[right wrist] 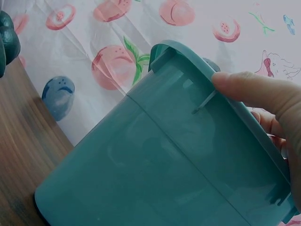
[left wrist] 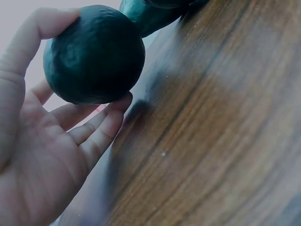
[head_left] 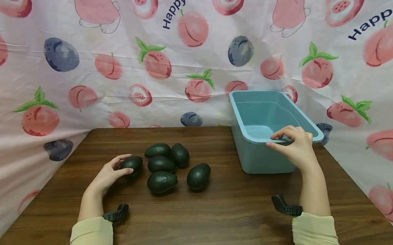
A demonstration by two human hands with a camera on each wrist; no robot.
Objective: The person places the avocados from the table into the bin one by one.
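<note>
At the left of the head view, my left hand (head_left: 104,178) grips a dark green avocado (head_left: 134,166), its thumb on the near side. In the left wrist view that avocado (left wrist: 94,55) sits between thumb and fingertips, close over the wood. Just right of it lies a loose group of several more avocados (head_left: 162,182). On the right, my right hand (head_left: 297,147) pinches the near rim of a light blue plastic bin (head_left: 263,158). The right wrist view has the thumb (right wrist: 249,88) on the outside of the rim, with the other fingers partly hidden behind it.
The bin stands at the back right of the brown wooden table (head_left: 204,222). A fruit-printed cloth (head_left: 205,60) hangs behind the table and along both sides. Each wrist wears a black camera mount, such as the left mount (head_left: 117,214).
</note>
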